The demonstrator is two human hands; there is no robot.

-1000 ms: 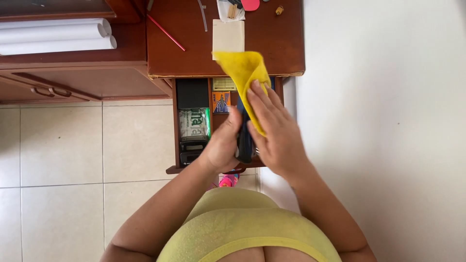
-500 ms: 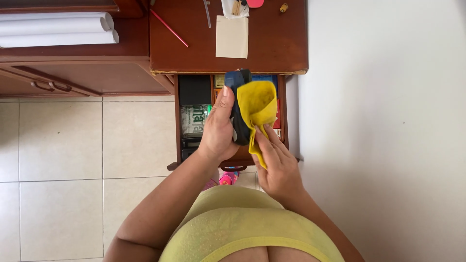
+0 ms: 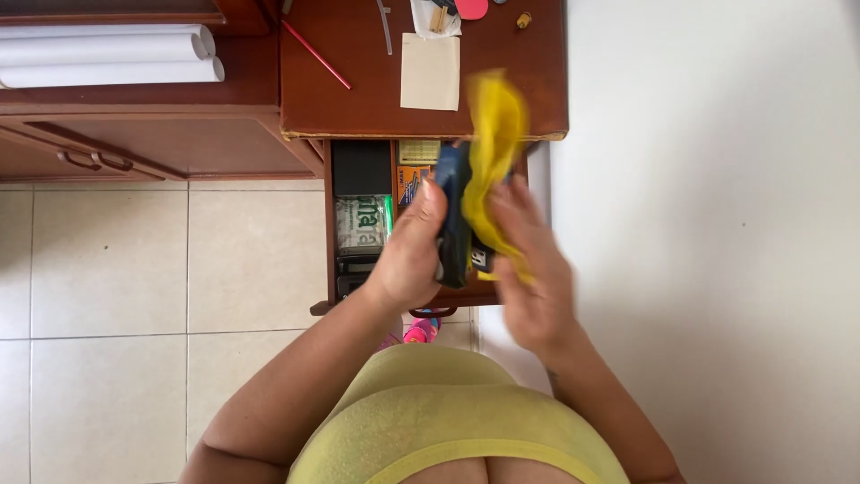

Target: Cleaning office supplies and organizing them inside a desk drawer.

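Observation:
My left hand (image 3: pixel 408 255) grips a dark blue stapler-like tool (image 3: pixel 453 215) upright over an open wooden drawer (image 3: pixel 328 224). My right hand (image 3: pixel 533 269), blurred with motion, holds a yellow cloth (image 3: pixel 493 143) against the tool's right side. The cloth's upper end flaps up over the desk's front edge. The drawer holds a black box (image 3: pixel 361 167), a green-and-white packet (image 3: pixel 361 226), small orange and yellow boxes (image 3: pixel 410 175) and dark items under the hands.
A brown wooden desk (image 3: pixel 358 99) carries a cream notepad (image 3: pixel 430 71), a red pencil (image 3: pixel 315 54) and small bits at the back. White paper rolls (image 3: pixel 107 58) lie on a shelf at left. Beige floor tiles (image 3: pixel 134 287) lie left; a white wall (image 3: pixel 717 224) stands right.
The tool dropped lower and then rose partway. My right hand swept the cloth along it, from low on the tool half a second ago to up over the desk edge now.

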